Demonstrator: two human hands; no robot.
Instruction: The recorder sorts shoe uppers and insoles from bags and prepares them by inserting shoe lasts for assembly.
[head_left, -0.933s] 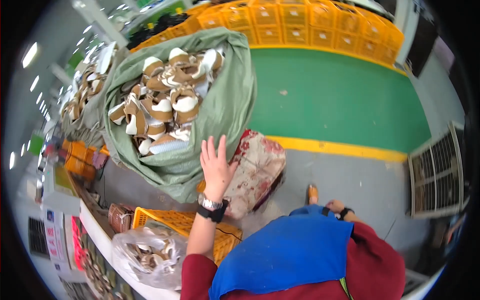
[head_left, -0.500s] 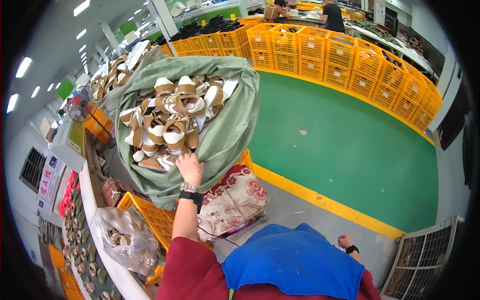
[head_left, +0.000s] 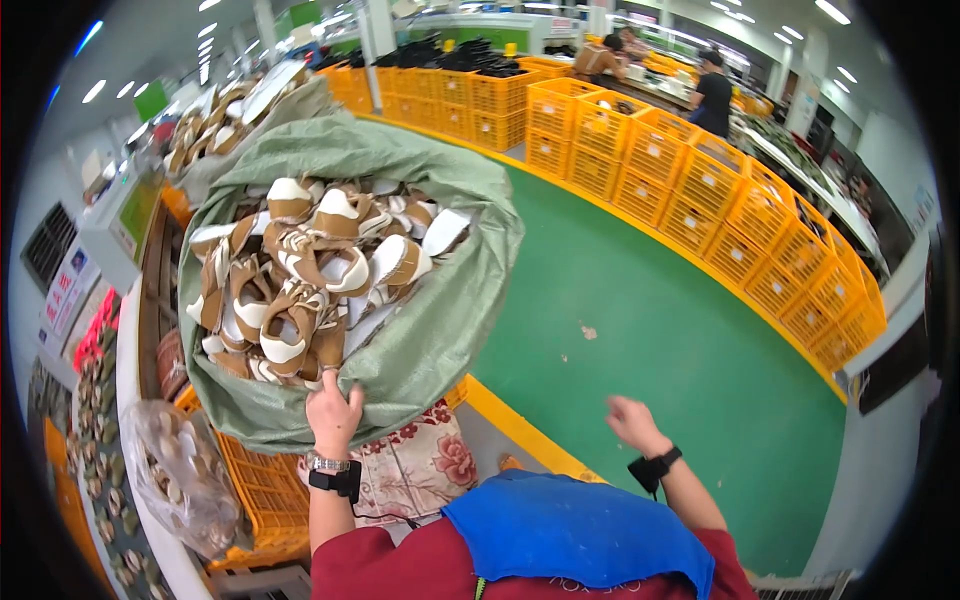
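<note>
A large green woven sack [head_left: 440, 360] stands open before me, heaped with brown-and-white shoes [head_left: 300, 260]. My left hand [head_left: 335, 415] is at the sack's near edge, thumb apart on the fabric and fingers bent over the rim beside the lowest shoes; the fingertips are partly hidden. My right hand [head_left: 637, 425] is held in the air over the green floor, away from the sack. Its fingers are curled, slightly blurred, and nothing shows in them.
A flowered cloth bundle [head_left: 410, 465] and an orange crate [head_left: 262, 485] sit below the sack. Left of them is a clear plastic bag of shoes [head_left: 180, 480]. Stacked orange crates [head_left: 690, 180] curve along the far side. Two or more people work beyond them.
My view has shifted, so the sack appears lower and further left. My left hand stays at the sack's rim. My right hand has risen from beside my body and reached forward.
</note>
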